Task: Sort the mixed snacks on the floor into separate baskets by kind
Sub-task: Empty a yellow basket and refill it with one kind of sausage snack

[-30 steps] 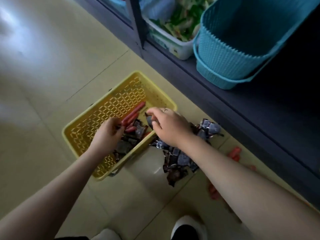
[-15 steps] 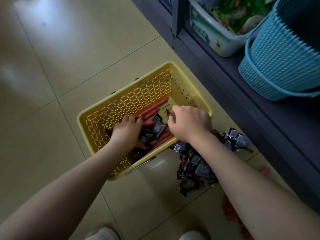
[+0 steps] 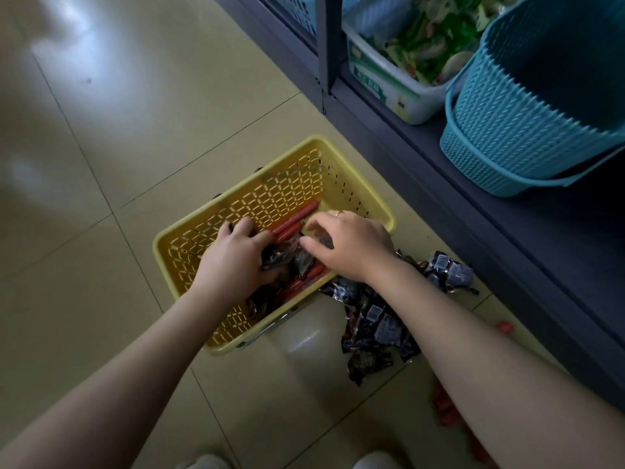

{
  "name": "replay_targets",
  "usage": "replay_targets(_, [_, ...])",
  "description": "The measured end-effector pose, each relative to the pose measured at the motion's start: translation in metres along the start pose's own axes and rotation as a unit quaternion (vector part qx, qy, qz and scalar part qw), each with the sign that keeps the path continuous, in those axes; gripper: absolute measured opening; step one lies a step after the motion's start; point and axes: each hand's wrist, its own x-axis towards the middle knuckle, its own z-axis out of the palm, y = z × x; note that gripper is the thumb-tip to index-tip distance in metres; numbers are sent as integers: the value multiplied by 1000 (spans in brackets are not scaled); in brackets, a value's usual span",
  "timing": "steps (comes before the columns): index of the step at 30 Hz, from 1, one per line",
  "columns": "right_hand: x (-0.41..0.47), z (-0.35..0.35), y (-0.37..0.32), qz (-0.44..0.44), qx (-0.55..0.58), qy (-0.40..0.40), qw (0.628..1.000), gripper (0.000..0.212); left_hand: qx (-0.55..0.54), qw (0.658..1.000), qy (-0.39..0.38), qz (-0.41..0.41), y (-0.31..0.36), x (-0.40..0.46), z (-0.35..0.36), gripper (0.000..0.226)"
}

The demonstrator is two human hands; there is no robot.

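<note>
A yellow perforated basket [image 3: 270, 194] sits on the floor and holds red sausage sticks [image 3: 294, 221] mixed with dark foil snack packets [image 3: 287, 262]. My left hand [image 3: 233, 257] is inside the basket, with its fingers curled round a bunch of the dark packets. My right hand [image 3: 353, 247] reaches over the basket's right rim and pinches a dark packet [image 3: 324, 240] between thumb and fingers. A heap of dark packets [image 3: 375, 324] lies on the floor under my right forearm. Loose red sausage sticks [image 3: 443, 407] lie on the floor at the right.
A dark low shelf [image 3: 507, 252] runs along the right. On it stand a blue woven basket [image 3: 507, 137] and a white tub [image 3: 389, 96] of green-wrapped snacks. Tan floor tiles [image 3: 101, 231] stretch away to the left. My shoe tips [image 3: 375, 460] show at the bottom.
My left hand moved from the sausage sticks onto the dark packets in the basket. My right hand stayed over the basket's right side. The view shifted so the basket sits lower and more central.
</note>
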Motion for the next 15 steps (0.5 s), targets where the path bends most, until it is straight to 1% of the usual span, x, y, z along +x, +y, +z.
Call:
replay_targets(1, [-4,-3,-3,-12,115,-15,993,49,-48,997,60,26,3,-7,-13,53])
replay_targets(2, [-8,-9,-8,-24,256,-25,966,56,-106,987,108,54,7,-12,-24,51])
replay_targets(3, [-14,-14,-14,-28,390,-30,920,59,-153,975,140,83,12,-16,-35,49])
replay_targets(4, [-20,-16,-16,-30,481,-27,876,57,-181,966,152,105,18,-19,-43,46])
replay_targets(5, [-26,-19,-16,-33,524,-11,851,53,-202,961,146,117,26,-21,-50,44])
replay_targets(7, [-39,-26,-15,-23,529,58,846,38,-266,952,112,103,42,-25,-58,44])
replay_targets(8, [-47,-27,-10,-9,539,89,837,30,-309,942,92,89,49,-27,-58,44])
replay_targets(10, [-66,-25,8,43,585,157,795,21,-386,918,50,71,60,-34,-54,42])
replay_targets(11, [-76,-19,23,92,607,198,764,20,-411,908,33,70,66,-37,-48,39])
replay_targets(12, [-84,-11,40,155,615,237,736,25,-427,901,22,72,71,-41,-40,38])
replay_targets(13, [-91,-1,55,221,589,265,730,34,-439,896,10,71,77,-44,-31,38])
replay_targets(14, [-96,8,68,287,540,262,746,46,-449,891,-9,68,84,-46,-21,38])
replay_targets(15, [-101,17,80,341,487,228,771,56,-462,884,-34,61,90,-48,-11,38])
